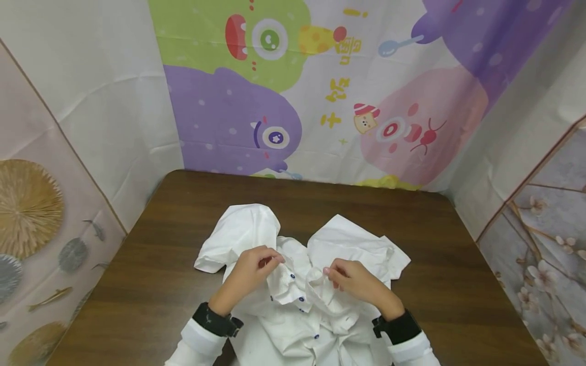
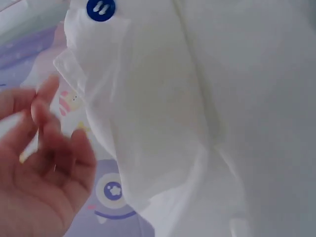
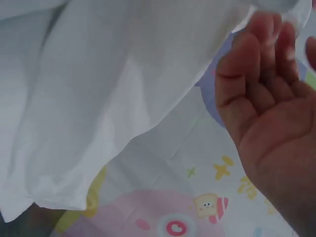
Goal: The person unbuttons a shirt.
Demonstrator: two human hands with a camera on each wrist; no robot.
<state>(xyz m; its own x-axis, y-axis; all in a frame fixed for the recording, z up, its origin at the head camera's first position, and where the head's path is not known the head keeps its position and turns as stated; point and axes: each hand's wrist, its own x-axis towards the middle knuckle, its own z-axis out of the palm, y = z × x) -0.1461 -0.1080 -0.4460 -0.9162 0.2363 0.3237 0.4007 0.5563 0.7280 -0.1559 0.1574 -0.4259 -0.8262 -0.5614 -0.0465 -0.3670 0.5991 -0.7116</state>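
Observation:
A white short-sleeved shirt with dark blue buttons lies crumpled on the table, its collar toward the back. My left hand reaches in from the left, its bent fingertips right at the collar's edge. In the left wrist view, the collar's pointed tip shows close above the fingertips of that hand; I cannot tell whether they pinch it. On the other side, my right hand pinches the collar's right part. Its curled fingers run up to the cloth in the right wrist view. A blue button shows large in the left wrist view.
The brown wooden table extends past the shirt on both sides. The left sleeve and right sleeve spread toward the back. Behind the table hangs a cloth with cartoon monsters; patterned side panels flank it.

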